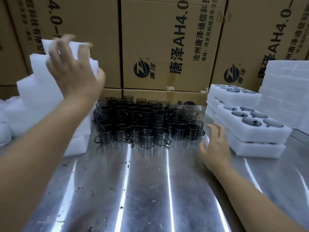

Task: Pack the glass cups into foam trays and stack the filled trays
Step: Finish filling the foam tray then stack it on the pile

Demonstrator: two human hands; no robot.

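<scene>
1. Nearest, the left forearm reaches up; the left hand (73, 71), fingers spread, lies on the empty foam trays (41, 91) far left, its fingertips blurred.
2. Centre: the glass cups (147, 121) crowd the desk (150, 190) unpacked, so plenty is left.
3. The right hand (215, 146), relaxed and empty, hangs beside the filled trays (237, 129), already stacked; their lower layers are hidden.

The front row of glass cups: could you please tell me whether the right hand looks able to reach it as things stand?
Probably yes. The right hand is open and holds nothing, and only bare table lies between it and the front row of glass cups, just to its left.
</scene>
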